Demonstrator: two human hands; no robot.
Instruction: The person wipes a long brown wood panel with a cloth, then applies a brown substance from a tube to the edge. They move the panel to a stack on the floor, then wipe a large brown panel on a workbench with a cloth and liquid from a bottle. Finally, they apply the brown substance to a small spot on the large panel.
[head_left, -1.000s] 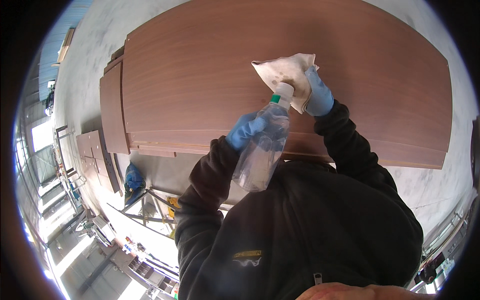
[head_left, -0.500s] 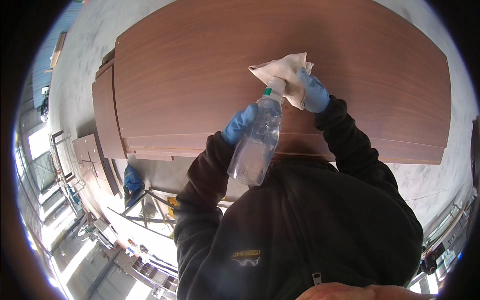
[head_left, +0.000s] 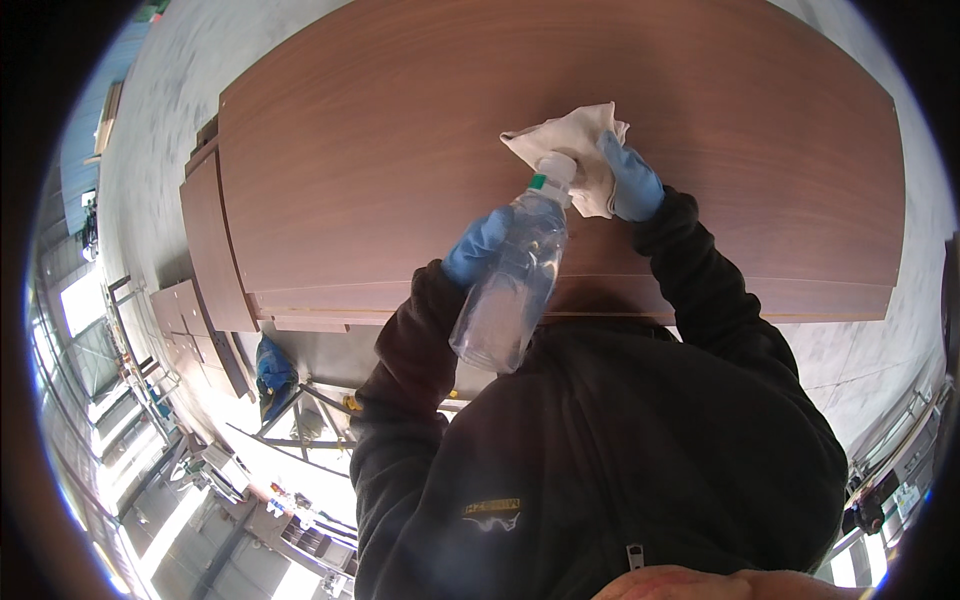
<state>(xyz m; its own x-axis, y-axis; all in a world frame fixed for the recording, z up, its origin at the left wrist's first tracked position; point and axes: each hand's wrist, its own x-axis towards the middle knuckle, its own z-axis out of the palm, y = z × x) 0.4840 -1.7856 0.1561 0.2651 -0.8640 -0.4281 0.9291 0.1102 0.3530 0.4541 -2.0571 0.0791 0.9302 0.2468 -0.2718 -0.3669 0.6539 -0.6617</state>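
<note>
Brown panel [head_left: 390,140], near edge — left hand [head_left: 478,248] closed round bottle [head_left: 515,280], right hand [head_left: 634,180] pinching cloth [head_left: 572,134] at its top — wetting likely unfinished.

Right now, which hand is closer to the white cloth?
The right hand: it holds the cloth at its right side. The left hand is apart from the cloth, lower and to the left, gripping the bottle.

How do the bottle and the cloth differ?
The bottle is see-through, while the cloth is off-white. The bottle is long and rounded; the cloth is folded and creased. The left hand holds the bottle; the right hand holds the cloth. Both are held by blue-gloved hands.
</note>
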